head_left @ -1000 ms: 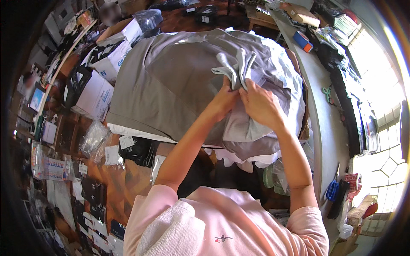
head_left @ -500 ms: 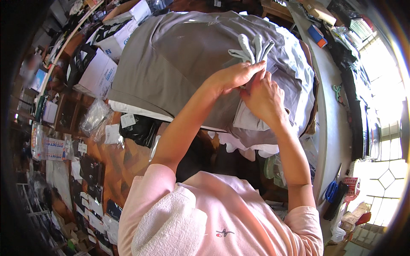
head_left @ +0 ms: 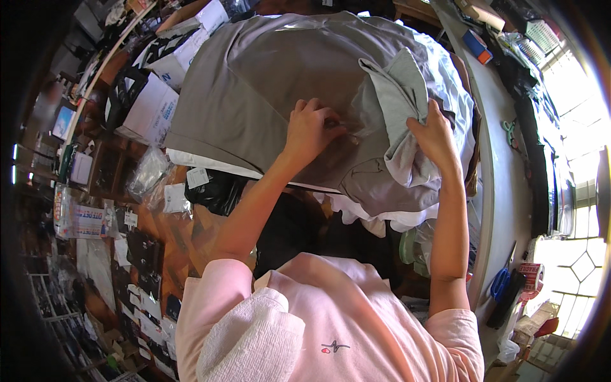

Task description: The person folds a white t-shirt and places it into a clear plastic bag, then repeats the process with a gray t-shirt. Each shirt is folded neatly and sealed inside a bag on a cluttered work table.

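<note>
My right hand grips a folded light grey garment by its right side, thumb on top. The garment stands tilted up over the right part of the grey-brown cloth that covers the work surface. Left of it, my left hand has thumb and fingers closed on the edge of a thin clear plastic bag. The bag lies against the garment's left side, and its outline is hard to make out on the cloth.
On the right runs a long pale ledge with green-handled scissors, blue-handled scissors and a red tape roll. White cartons stand at the left. Plastic packages and a black bag are lower left.
My hands have moved apart, the left one leftward and the right one rightward. The bunched grey garment is now spread wider and tilted in my right hand, and the clear plastic shows.
</note>
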Tool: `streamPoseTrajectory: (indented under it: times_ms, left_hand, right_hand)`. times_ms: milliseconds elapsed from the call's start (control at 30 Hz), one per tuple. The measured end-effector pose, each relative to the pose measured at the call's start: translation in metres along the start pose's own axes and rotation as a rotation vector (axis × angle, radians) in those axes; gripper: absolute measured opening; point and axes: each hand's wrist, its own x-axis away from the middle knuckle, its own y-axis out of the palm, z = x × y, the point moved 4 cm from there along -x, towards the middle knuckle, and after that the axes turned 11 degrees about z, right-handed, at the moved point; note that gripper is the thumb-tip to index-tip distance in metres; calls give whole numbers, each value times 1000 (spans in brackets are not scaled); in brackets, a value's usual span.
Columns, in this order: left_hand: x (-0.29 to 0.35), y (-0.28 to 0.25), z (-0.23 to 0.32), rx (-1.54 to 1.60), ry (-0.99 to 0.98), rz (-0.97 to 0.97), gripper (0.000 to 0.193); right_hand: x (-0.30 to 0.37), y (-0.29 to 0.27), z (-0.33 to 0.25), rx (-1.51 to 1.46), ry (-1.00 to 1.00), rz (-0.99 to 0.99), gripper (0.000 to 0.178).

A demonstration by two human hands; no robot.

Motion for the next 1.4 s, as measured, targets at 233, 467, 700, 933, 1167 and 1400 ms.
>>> streamPoseTrajectory:
  times_ms: [233, 467, 700, 933, 1167, 1400]
  left_hand:
    - [-5, 6, -16, 173, -99, -29, 12]
    - [-5, 2, -4, 153, -129, 226, 13]
    - [-12, -2, 2, 381, -316, 369, 14]
    - [-40, -34, 25, 395, -223, 470, 11]
    - [-55, -32, 27, 362, -102, 631, 13]
    - [-91, -37, 4, 398, -225, 636, 23]
  right_hand:
    - [-6, 4, 26, -135, -36, 57, 52]
    - [-10, 0, 40, -415, -47, 10, 47]
    - [12, -12, 20, -489, -263, -142, 57]
    - [13, -25, -19, -62, -261, -155, 52]
    - [36, -4, -53, 76, -548, 68, 46]
    - [58, 0, -66, 344, -791, 189, 48]
